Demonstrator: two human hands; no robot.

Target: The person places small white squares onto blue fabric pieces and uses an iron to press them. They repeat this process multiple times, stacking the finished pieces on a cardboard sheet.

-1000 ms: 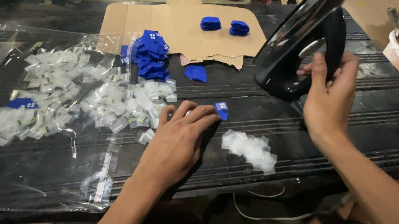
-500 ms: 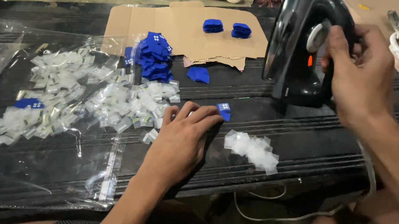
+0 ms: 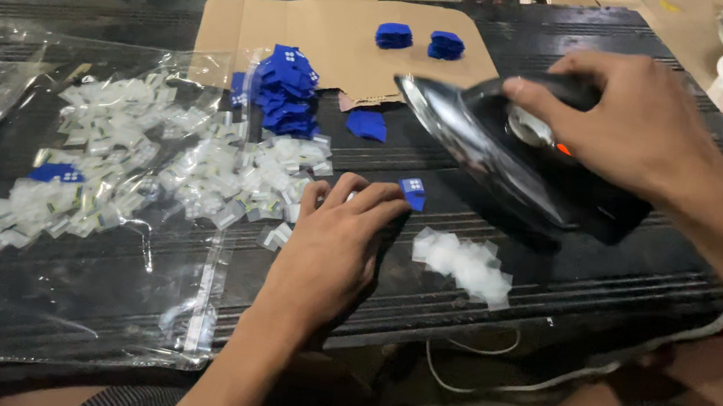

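1. The right hand (image 3: 642, 126) is wrapped tight round the handle of a black clothes iron (image 3: 520, 165), held tilted above the dark table (image 3: 619, 270)
2. The left hand (image 3: 333, 251) lies flat, fingers together, tips touching a small blue tag (image 3: 413, 192)
3. Just beside it sits a pile of clear little bags (image 3: 465, 264)
4. Further left, a blue tag stack (image 3: 283, 91) rests on a plastic sheet (image 3: 82, 285), near some cardboard (image 3: 338, 37)

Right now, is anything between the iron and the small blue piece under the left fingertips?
Nothing visible. The iron, held tilted by the right hand, hangs above the small blue piece that the left hand pins.
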